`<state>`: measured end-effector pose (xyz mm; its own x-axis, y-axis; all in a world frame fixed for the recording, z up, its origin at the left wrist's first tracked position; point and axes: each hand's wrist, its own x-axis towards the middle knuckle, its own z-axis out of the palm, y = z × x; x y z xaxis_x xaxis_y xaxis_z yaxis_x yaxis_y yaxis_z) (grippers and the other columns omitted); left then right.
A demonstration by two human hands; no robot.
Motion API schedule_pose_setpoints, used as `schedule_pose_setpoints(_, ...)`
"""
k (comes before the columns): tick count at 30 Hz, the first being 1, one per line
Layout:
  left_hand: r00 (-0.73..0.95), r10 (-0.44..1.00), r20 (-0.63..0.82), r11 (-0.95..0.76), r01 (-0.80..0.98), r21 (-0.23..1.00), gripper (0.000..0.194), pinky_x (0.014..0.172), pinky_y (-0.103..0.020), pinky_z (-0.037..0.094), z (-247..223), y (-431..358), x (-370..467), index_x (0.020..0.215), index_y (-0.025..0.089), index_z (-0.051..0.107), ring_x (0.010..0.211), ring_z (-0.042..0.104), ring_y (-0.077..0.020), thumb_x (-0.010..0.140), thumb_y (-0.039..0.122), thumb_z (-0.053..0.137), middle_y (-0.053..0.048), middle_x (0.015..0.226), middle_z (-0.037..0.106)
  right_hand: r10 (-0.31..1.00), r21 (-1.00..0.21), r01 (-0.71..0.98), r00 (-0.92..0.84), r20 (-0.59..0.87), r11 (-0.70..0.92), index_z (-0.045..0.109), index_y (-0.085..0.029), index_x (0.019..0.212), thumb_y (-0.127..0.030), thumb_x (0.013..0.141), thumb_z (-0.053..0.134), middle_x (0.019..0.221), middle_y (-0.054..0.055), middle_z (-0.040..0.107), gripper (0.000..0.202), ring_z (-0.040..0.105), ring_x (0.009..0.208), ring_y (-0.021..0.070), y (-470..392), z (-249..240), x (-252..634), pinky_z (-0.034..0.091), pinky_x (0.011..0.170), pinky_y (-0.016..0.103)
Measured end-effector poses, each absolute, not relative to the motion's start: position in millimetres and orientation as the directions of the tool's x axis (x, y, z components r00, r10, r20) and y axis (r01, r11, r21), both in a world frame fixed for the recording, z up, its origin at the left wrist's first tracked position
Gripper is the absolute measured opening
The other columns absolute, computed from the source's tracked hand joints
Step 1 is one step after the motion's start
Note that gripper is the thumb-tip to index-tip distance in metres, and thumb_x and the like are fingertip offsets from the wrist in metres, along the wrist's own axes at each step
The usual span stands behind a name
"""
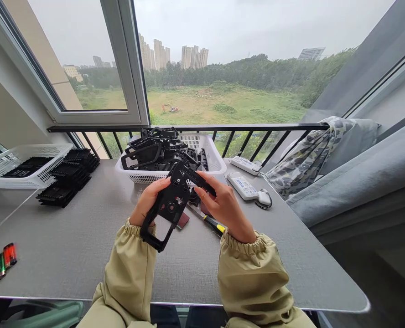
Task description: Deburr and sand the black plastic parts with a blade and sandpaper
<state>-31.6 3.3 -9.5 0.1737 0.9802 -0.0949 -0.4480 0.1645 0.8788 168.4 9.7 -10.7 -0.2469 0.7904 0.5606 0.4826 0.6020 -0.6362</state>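
Note:
My left hand (147, 200) is closed round the left edge of a black plastic frame (171, 206), which has a rectangular opening at its lower end. The frame is held tilted above the table. On the other side, my right hand (225, 205) grips a black slotted strip (196, 177) at the frame's upper right; whether the two pieces are joined I cannot tell. Below the hands lie a tool with a yellow and black handle (215, 225) and a dark red flat piece (183, 221). Just behind stands a white basket (219, 159) heaped with black plastic parts (154, 152).
At the left, a second white basket (57, 152) holds flat black pieces, with stacked black slotted pieces (69, 175) beside it. Red and green small cylinders (4, 262) lie near the front left. White power strips (242, 186) and camouflage cloth (307, 155) are at the right.

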Motion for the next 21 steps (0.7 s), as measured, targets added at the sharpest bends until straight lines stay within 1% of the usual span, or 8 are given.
schedule_pose_setpoints(5, 0.156, 0.982, -0.103, 0.168, -0.485, 0.858, 0.028, 0.05, -0.022, 0.052, -7.4, 2.8, -30.3, 0.087, 0.012, 0.074, 0.054, 0.063, -0.0132, 0.074, 0.037, 0.074, -0.005, 0.07, 0.072, 0.772, -0.623, 0.468, -0.263, 0.579, 0.627, 0.062, -0.019, 0.129, -0.03, 0.092, 0.056, 0.122, 0.01, 0.071, 0.039, 0.07, 0.101, 0.0252, 12.3, -14.1, 168.4, 0.055, 0.09, 0.038)
schedule_pose_setpoints(8, 0.13, 0.978, -0.163, 0.206, -0.501, 0.84, 0.027, 0.046, -0.022, 0.051, -5.1, 2.5, -29.4, 0.085, 0.012, 0.074, 0.052, 0.064, -0.0141, 0.075, 0.037, 0.072, -0.006, 0.07, 0.072, 0.757, -0.618, 0.448, -0.275, 0.593, 0.646, 0.062, -0.021, 0.13, -0.03, 0.092, 0.057, 0.123, 0.009, 0.07, 0.04, 0.07, 0.105, 0.0259, 14.9, -16.6, 169.2, 0.055, 0.093, 0.038)
schedule_pose_setpoints(12, 0.124, 0.959, -0.254, 0.282, -0.497, 0.821, 0.031, 0.041, -0.023, 0.048, -3.8, 2.0, -29.1, 0.083, 0.012, 0.073, 0.049, 0.064, -0.0156, 0.082, 0.041, 0.064, -0.008, 0.069, 0.073, 0.759, -0.628, 0.435, -0.278, 0.588, 0.646, 0.062, -0.023, 0.131, -0.032, 0.092, 0.058, 0.125, 0.006, 0.07, 0.041, 0.07, 0.106, 0.0262, 16.1, -17.5, 170.7, 0.055, 0.094, 0.038)
schedule_pose_setpoints(14, 0.122, 0.961, -0.247, 0.275, -0.486, 0.829, 0.03, 0.041, -0.023, 0.048, -4.4, 1.6, -29.4, 0.085, 0.011, 0.073, 0.049, 0.064, -0.0153, 0.083, 0.04, 0.063, -0.008, 0.069, 0.073, 0.76, -0.632, 0.428, -0.283, 0.585, 0.646, 0.062, -0.022, 0.131, -0.032, 0.092, 0.058, 0.125, 0.006, 0.069, 0.041, 0.07, 0.107, 0.0262, 15.8, -17.0, 171.2, 0.055, 0.094, 0.038)
schedule_pose_setpoints(17, 0.125, 0.974, -0.189, 0.226, -0.477, 0.849, 0.028, 0.043, -0.022, 0.049, -5.6, 0.4, -30.1, 0.088, 0.012, 0.073, 0.05, 0.064, -0.0144, 0.08, 0.038, 0.068, -0.007, 0.069, 0.072, 0.758, -0.63, 0.426, -0.289, 0.585, 0.649, 0.062, -0.021, 0.131, -0.032, 0.092, 0.058, 0.125, 0.006, 0.069, 0.04, 0.07, 0.106, 0.0256, 15.0, -15.4, 171.5, 0.055, 0.094, 0.037)
schedule_pose_setpoints(21, 0.158, 0.981, -0.116, 0.178, -0.471, 0.864, 0.033, 0.048, -0.023, 0.052, -4.2, -2.1, -29.5, 0.092, 0.012, 0.073, 0.055, 0.066, -0.015, 0.077, 0.041, 0.071, -0.006, 0.074, 0.074, 0.768, -0.628, 0.45, -0.28, 0.576, 0.635, 0.063, -0.023, 0.129, -0.032, 0.091, 0.058, 0.124, 0.006, 0.07, 0.04, 0.071, 0.103, 0.0247, 14.5, -12.9, 172.3, 0.057, 0.089, 0.035)
